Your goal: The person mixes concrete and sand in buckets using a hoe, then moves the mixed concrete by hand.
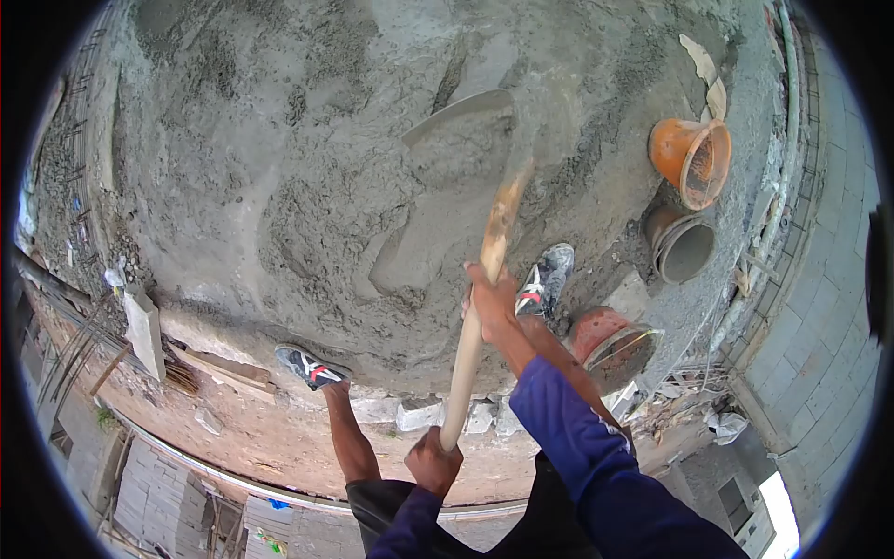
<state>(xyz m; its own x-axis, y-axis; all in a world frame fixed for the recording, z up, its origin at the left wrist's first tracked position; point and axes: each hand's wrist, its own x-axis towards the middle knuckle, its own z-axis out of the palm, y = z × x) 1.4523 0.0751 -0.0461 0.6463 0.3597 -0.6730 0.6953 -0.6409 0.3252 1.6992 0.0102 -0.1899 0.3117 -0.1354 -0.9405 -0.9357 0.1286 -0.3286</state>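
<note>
A long wooden handle (467, 349) runs up from near my body to a curved metal blade (463, 114) that lies in wet grey mortar (335, 214). My left hand (434, 462) is wrapped round the handle's lower end. Farther up, my right hand (491, 300) grips the same handle near its middle. The blade's upper edge shows as an arc, with mortar against it. Where the handle meets the blade, grey mortar coats the wood.
At the right stand an orange bucket (672, 154), a grey-filled bucket (687, 250) and a reddish bucket (601, 334). My shoes (312, 366) stand on the mortar's near side. Stones (419, 414) line the edge below. A pale block (143, 331) stands at the left.
</note>
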